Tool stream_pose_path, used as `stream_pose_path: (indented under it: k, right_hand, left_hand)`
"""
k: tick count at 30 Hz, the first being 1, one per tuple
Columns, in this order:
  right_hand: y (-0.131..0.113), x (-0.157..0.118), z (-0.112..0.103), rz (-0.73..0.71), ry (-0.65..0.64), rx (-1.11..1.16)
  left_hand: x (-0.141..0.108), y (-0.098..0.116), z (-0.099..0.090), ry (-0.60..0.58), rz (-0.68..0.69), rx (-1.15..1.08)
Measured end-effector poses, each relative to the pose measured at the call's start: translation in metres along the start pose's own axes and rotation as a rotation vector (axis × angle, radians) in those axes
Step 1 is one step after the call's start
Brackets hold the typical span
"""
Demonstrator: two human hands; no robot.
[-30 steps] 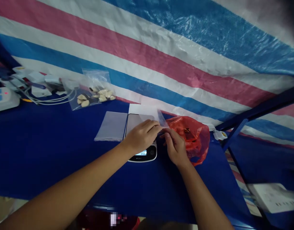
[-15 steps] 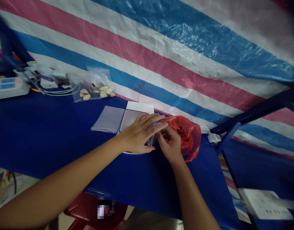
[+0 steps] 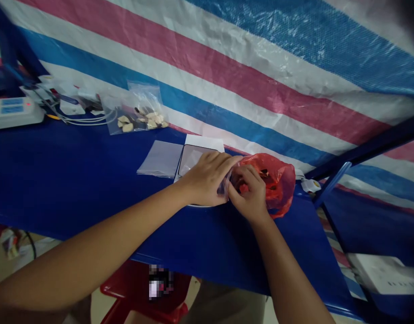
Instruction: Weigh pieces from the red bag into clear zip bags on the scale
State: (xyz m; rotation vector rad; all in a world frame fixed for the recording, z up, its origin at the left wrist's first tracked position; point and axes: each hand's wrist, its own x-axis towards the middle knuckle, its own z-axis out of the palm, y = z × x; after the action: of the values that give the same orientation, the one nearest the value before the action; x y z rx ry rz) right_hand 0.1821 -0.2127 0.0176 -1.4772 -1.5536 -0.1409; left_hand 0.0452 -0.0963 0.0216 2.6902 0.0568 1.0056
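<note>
One crinkled red plastic bag (image 3: 277, 184) lies just right of one flat steel-topped scale (image 3: 193, 158); left hand (image 3: 207, 180) pinches one small clear plastic pouch (image 3: 224, 185), right hand (image 3: 249, 194) curled at the bag's mouth, its grasp unclear

Dim, even indoor light with soft glare on the striped tarp (image 3: 247, 67); edges bend and darken, corners blurred.

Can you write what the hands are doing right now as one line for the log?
left hand: holds small clear bag over scale | right hand: at red bag | blue table
</note>
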Motion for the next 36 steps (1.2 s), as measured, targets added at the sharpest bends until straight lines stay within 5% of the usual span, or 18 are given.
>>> stream_pose_path:
  k: [15,19,21,23,26,32,36]
  right_hand:
    - [-0.009,0.000,0.001,0.048,0.026,-0.062]
    - [0.011,0.002,-0.043,0.349,0.233,-0.464]
    - [0.030,0.000,-0.070,0.608,0.211,-0.763]
    - [0.051,-0.004,-0.090,0.740,0.187,-0.807]
    - [0.075,-0.009,-0.098,0.723,0.136,-0.603]
    - [0.086,-0.008,-0.078,0.643,-0.069,-0.194]
    - [0.083,-0.004,-0.075,0.425,0.021,-0.231]
  left_hand:
    - [0.002,-0.004,0.006,0.021,0.057,0.163]
    - [0.002,-0.010,-0.001,0.051,0.043,0.247]
    - [0.002,-0.012,-0.004,0.050,0.042,0.274]
    - [0.002,-0.013,-0.006,0.045,0.046,0.286]
    - [0.001,-0.013,-0.006,0.044,0.057,0.292]
    - [-0.001,-0.012,-0.005,0.066,0.060,0.312]
    - [-0.001,-0.011,-0.006,0.061,0.065,0.303]
